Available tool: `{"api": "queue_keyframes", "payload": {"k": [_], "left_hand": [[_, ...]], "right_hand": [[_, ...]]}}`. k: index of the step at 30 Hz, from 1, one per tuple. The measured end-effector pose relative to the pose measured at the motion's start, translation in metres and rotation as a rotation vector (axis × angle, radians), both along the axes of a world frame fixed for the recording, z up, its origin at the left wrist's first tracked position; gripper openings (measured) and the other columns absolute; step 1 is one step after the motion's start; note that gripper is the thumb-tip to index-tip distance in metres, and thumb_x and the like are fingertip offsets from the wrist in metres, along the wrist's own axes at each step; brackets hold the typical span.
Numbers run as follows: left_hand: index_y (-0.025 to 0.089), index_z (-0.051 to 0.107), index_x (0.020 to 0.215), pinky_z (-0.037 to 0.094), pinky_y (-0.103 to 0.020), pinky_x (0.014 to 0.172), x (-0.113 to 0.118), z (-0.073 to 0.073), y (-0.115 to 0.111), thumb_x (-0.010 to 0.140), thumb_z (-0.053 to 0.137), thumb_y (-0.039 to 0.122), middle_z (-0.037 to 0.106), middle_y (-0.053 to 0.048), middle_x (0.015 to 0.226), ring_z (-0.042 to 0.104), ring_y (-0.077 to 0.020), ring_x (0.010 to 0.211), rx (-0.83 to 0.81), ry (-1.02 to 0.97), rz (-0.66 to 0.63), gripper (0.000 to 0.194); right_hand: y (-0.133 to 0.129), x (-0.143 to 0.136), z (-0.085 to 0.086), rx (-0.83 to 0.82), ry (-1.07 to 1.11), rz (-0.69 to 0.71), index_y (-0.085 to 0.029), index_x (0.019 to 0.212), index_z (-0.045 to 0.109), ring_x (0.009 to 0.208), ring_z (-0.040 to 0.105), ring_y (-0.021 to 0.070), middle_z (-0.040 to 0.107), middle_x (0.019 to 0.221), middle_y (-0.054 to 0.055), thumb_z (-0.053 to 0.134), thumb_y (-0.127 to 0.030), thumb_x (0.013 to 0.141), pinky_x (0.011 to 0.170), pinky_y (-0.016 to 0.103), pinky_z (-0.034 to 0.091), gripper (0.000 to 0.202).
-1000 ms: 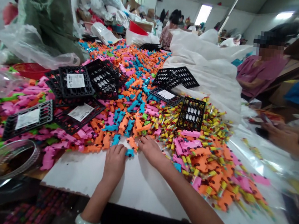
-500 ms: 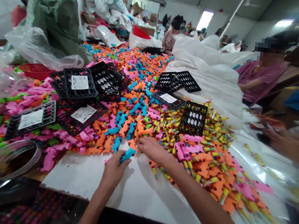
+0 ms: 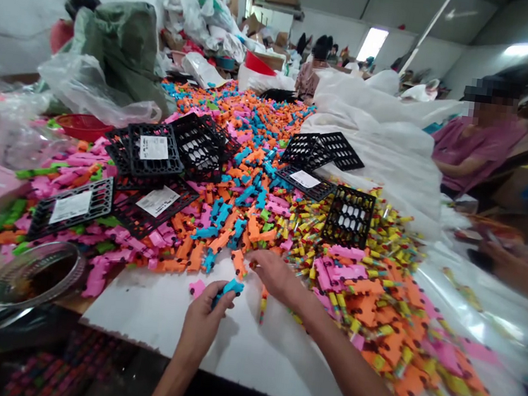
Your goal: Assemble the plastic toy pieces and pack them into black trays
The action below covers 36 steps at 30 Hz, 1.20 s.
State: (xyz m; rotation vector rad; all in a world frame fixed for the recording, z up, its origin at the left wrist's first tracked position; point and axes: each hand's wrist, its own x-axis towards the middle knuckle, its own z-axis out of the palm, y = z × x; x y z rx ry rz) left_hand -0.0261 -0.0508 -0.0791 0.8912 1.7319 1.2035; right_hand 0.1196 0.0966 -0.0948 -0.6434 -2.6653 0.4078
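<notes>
Left hand [image 3: 206, 312] pinching a blue plastic toy car [image 3: 233, 286].
It juts past thumb and fingertips; the right hand [image 3: 275, 274] has bent fingers, their hold unclear.

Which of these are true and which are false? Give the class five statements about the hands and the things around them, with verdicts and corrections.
1. The left hand holds a blue toy car. True.
2. The right hand is beside the clear bowl. False: the bowl is on the far left, and this hand is beside an orange toy car.
3. A red basin is in view on the left. True.
4. All the black trays are left of both hands. False: one black tray is right of them, among yellow tubes.
5. A pink toy car lies near the left hand. True.
</notes>
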Motion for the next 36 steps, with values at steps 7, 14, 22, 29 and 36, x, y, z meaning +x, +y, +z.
{"api": "queue_keyframes", "payload": {"k": [7, 14, 22, 29, 36], "left_hand": [[0.022, 0.066, 0.1, 0.047, -0.028, 0.067, 0.007, 0.008, -0.012, 0.079, 0.058, 0.052, 0.065, -0.001, 0.08, 0.055, -0.0147, 0.067, 0.063, 0.105, -0.109, 0.038], [0.023, 0.068, 0.095, 0.049, -0.028, 0.072, 0.014, 0.013, -0.011, 0.083, 0.054, 0.049, 0.069, -0.003, 0.086, 0.06, -0.0169, 0.077, 0.095, 0.226, -0.216, 0.032], [0.024, 0.067, 0.095, 0.05, -0.03, 0.077, 0.017, 0.01, -0.011, 0.084, 0.053, 0.047, 0.071, -0.003, 0.091, 0.063, -0.0186, 0.084, 0.101, 0.284, -0.211, 0.03], [0.024, 0.068, 0.094, 0.049, -0.031, 0.079, 0.016, 0.01, -0.01, 0.082, 0.054, 0.049, 0.07, -0.003, 0.09, 0.062, -0.0189, 0.083, 0.067, 0.269, -0.238, 0.03], [0.024, 0.068, 0.09, 0.047, -0.03, 0.074, 0.017, 0.01, -0.012, 0.08, 0.055, 0.047, 0.069, -0.002, 0.085, 0.06, -0.0188, 0.079, 0.043, 0.255, -0.219, 0.029]], "right_hand": [[-0.061, 0.033, 0.016, -0.356, 0.235, -0.025, -0.021, 0.109, 0.054, 0.091, 0.06, 0.0166, 0.064, 0.101, 0.006, 0.049, -0.024, 0.096, 0.08, 0.029, 0.049, 0.014], [-0.067, 0.044, 0.019, -0.325, 0.27, -0.026, -0.02, 0.108, 0.056, 0.091, 0.06, 0.018, 0.065, 0.098, 0.007, 0.048, -0.025, 0.096, 0.08, 0.031, 0.05, 0.015], [-0.066, 0.05, 0.008, -0.282, 0.253, -0.007, -0.022, 0.115, 0.056, 0.098, 0.06, 0.0194, 0.067, 0.104, 0.007, 0.048, -0.023, 0.096, 0.087, 0.035, 0.05, 0.02], [-0.067, 0.052, 0.007, -0.261, 0.237, -0.002, -0.02, 0.114, 0.057, 0.096, 0.062, 0.0194, 0.068, 0.103, 0.008, 0.048, -0.023, 0.096, 0.085, 0.034, 0.051, 0.02], [-0.068, 0.051, 0.005, -0.224, 0.211, 0.062, -0.018, 0.113, 0.058, 0.091, 0.062, 0.0183, 0.068, 0.098, 0.009, 0.043, -0.018, 0.097, 0.078, 0.031, 0.052, 0.022]]}}
